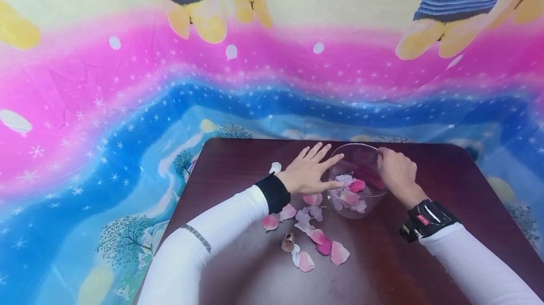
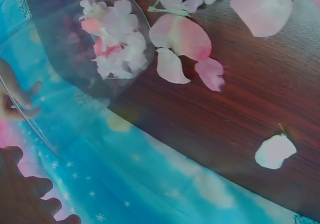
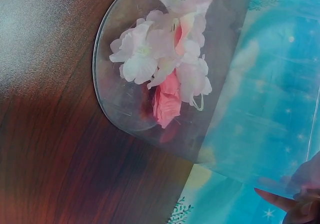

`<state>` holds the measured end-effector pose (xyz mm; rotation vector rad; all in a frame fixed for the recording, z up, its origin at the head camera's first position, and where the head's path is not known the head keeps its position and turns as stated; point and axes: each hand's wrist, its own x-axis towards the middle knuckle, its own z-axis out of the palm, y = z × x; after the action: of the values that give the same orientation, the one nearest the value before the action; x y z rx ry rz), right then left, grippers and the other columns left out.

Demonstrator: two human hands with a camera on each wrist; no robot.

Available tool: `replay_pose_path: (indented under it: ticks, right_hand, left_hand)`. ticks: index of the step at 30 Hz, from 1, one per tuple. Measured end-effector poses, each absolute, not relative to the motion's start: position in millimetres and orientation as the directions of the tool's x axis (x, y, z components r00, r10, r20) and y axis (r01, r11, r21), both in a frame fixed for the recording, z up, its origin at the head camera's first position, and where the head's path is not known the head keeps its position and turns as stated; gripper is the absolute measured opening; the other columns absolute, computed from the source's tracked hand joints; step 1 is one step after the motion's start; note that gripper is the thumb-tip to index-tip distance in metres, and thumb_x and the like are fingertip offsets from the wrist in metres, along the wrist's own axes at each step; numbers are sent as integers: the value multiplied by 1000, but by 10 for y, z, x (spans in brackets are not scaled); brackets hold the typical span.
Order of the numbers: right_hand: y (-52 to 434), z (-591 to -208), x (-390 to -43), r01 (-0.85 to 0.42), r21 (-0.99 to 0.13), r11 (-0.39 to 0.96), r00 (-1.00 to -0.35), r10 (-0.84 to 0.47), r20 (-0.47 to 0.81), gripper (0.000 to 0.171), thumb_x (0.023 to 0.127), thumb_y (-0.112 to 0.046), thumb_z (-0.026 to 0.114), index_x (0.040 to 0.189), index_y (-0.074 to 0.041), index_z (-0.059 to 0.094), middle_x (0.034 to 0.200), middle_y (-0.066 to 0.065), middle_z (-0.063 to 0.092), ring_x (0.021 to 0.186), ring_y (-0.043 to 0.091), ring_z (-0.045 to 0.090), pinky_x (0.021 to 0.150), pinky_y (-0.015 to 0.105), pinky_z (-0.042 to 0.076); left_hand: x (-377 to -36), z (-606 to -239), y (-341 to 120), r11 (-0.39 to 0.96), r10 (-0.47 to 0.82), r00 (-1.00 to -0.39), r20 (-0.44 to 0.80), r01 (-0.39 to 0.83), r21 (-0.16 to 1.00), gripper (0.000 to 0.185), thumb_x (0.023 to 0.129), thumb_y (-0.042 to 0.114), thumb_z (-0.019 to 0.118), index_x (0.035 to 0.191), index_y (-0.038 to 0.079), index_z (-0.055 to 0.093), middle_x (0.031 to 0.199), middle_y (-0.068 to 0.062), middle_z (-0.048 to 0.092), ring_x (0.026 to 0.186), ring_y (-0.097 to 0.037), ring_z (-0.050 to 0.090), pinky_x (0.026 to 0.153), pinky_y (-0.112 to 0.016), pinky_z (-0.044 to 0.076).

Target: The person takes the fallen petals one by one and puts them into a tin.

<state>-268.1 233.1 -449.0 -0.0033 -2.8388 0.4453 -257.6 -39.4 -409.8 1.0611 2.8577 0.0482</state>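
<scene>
A clear bowl [image 1: 369, 208] stands on the dark wooden table with pale lilac and pink petals [image 1: 349, 196] inside. My right hand [image 1: 398, 170] grips its right rim, fingers curled over the edge; the right wrist view shows only part of this hand [image 3: 302, 206]. At the left side of the bowl my left hand [image 1: 308, 173] is spread, its fingers straight and its thumb by the rim. Whether the thumb touches the glass I cannot tell. Loose pink petals [image 1: 340, 253] and lilac blossoms [image 1: 303, 220] lie on the table below the left hand.
A white petal [image 1: 275, 167] lies beyond the left wrist. Nearer the front is a small brown dried piece [image 1: 288, 242] beside a pink petal [image 1: 306, 262]. Behind the table [image 1: 238, 154] hangs a colourful printed cloth [image 1: 272, 69].
</scene>
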Motion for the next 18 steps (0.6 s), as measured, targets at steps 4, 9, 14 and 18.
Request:
replay_pose_path:
  ticks: [4,9,14,18]
  right_hand:
    - [2330,-4493,-2678,-40,-298,954,-965,40,257,30,100,-16,47,118,-5,68,85,26,70,68,43,64,45,48,39]
    - [2327,-4502,-2672,-33,-298,954,-968,43,245,30,100,-17,47,119,-5,67,85,26,70,68,42,64,46,48,40]
    - [2320,-4491,-2670,-29,-300,953,-970,46,240,30,101,-17,47,119,-5,67,83,24,69,67,40,63,46,46,39]
    - [2317,-4480,-2671,-31,-301,953,-968,47,248,28,100,-17,47,116,-5,68,81,23,68,67,41,63,45,46,39]
  left_hand:
    - [-2573,-4089,-468,762,648,-758,-81,643,81,80,95,77,35,162,43,6,173,1,5,161,-23,1,130,-49,8]
    - [-2573,-4114,-550,760,649,-758,-57,643,94,79,96,74,37,162,41,8,173,-1,8,161,-24,3,130,-50,8]
    - [-2540,-4180,-649,760,649,-758,-62,644,87,77,98,73,35,162,41,9,173,-3,9,161,-25,4,130,-50,8]
    - [-2500,-4236,-722,751,660,-750,-50,654,92,75,98,72,35,162,39,12,172,-4,12,161,-27,5,130,-50,8]
